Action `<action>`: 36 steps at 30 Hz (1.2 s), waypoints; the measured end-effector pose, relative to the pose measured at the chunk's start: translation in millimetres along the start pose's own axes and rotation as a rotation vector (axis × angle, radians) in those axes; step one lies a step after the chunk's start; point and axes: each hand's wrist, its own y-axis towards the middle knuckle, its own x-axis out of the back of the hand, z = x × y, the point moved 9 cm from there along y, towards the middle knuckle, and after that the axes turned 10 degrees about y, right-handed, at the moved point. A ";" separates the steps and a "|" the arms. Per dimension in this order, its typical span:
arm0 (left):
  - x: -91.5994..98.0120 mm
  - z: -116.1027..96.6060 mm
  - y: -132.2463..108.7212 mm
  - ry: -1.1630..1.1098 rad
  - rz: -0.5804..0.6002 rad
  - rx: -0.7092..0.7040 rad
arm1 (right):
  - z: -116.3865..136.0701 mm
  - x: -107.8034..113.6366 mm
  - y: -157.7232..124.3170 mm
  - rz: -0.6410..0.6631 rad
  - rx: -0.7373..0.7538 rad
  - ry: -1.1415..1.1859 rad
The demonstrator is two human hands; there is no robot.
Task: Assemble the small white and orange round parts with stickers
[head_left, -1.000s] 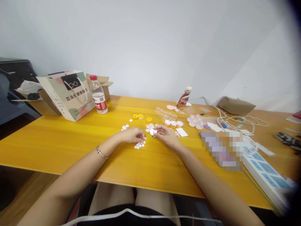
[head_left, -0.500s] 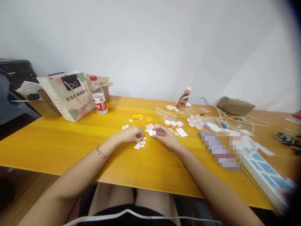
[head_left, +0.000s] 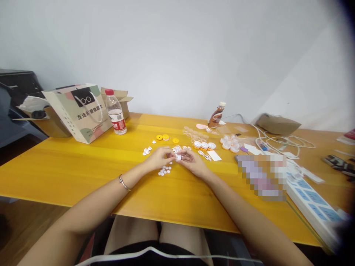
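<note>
My left hand (head_left: pixel 159 158) and my right hand (head_left: pixel 191 161) meet over the middle of the yellow table (head_left: pixel 83 166). Both pinch a small white round piece (head_left: pixel 178 157) held between their fingertips. Just below the hands lies a cluster of several small white discs (head_left: pixel 164 170). More white pieces (head_left: pixel 146 150) lie to the left. Behind the hands sit three yellow rings (head_left: pixel 166 137) and orange-and-white round cases (head_left: pixel 204 145). A silver bangle is on my left wrist.
A paper gift bag (head_left: pixel 80 111), a water bottle (head_left: pixel 116 113) and cardboard boxes stand at the back left. A brown drink bottle (head_left: pixel 216 115), cables (head_left: pixel 277 142), a brown pouch (head_left: pixel 277 123) and a white power strip (head_left: pixel 313 203) occupy the right side.
My left hand rose from the cluster of white discs and moved right to meet my right hand at the white piece.
</note>
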 end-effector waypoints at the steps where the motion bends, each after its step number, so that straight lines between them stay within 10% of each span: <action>1: -0.3 -0.3 -0.2 0.011 -0.002 0.009 | -0.7 -0.1 0.3 0.002 0.000 0.004; 13: 8.8 4.4 0.6 -0.068 -0.042 0.064 | 1.7 7.0 1.3 -0.086 0.006 0.055; 20: -18.2 12.2 -4.7 0.089 0.234 -0.011 | 3.8 7.2 1.6 -0.071 0.022 0.048; 36: -19.0 0.2 -5.1 0.308 0.226 -0.161 | 8.5 4.8 -1.5 -0.091 0.017 0.052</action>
